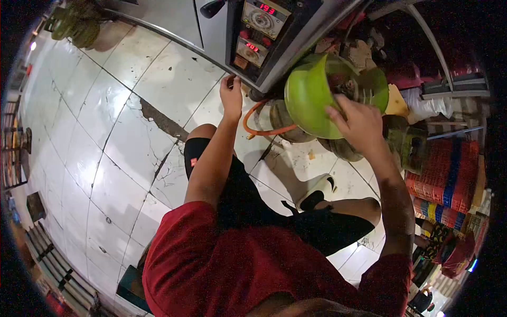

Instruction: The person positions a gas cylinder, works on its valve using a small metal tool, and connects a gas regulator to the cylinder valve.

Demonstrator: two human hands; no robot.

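Note:
My right hand (pixel 359 124) grips the rim of a lime-green plastic basin (pixel 309 95). The basin is tilted, and part of its inside is in shadow. Beneath and behind it stand green gas cylinders (pixel 288 119), with an orange hose (pixel 251 127) looping out from them. My left hand (pixel 231 98) is held over the tiled floor near the lower corner of a metal oven (pixel 216 47). Its fingers are loosely bent with a gap at the thumb, and no object shows in them.
Red digits glow on the oven's control panel (pixel 253 50). More gas cylinders (pixel 79 29) stand at the upper left. Stacked red crates (pixel 443 171) rise at the right. A broken strip (pixel 161 119) runs through the white floor tiles (pixel 127 164). Another person (pixel 422 301) is at the lower right.

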